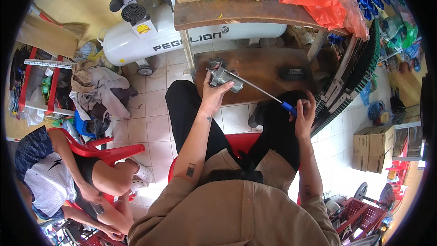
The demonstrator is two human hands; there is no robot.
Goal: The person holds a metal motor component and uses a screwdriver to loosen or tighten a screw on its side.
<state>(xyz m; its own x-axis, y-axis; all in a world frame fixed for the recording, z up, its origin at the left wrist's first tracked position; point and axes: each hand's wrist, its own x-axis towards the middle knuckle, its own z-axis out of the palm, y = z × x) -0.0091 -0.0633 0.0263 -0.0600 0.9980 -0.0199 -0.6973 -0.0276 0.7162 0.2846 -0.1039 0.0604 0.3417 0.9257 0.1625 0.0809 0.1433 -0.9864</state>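
My left grip (214,92) clasped the metal part (223,78); my right grip (306,112) held the screwdriver (287,107), which a skewed push could have sent skidding off.

I wear a tan buttoned shirt (209,212) with short sleeves (176,192) and black trousers (185,109); a dark rectangular tattoo (190,169) marks my left forearm (196,143).

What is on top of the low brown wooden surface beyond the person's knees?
On the surface, a black rectangular object lies toward the right. The left hand and the grey metal part it holds hide a patch farther left; anything behind them cannot be seen.
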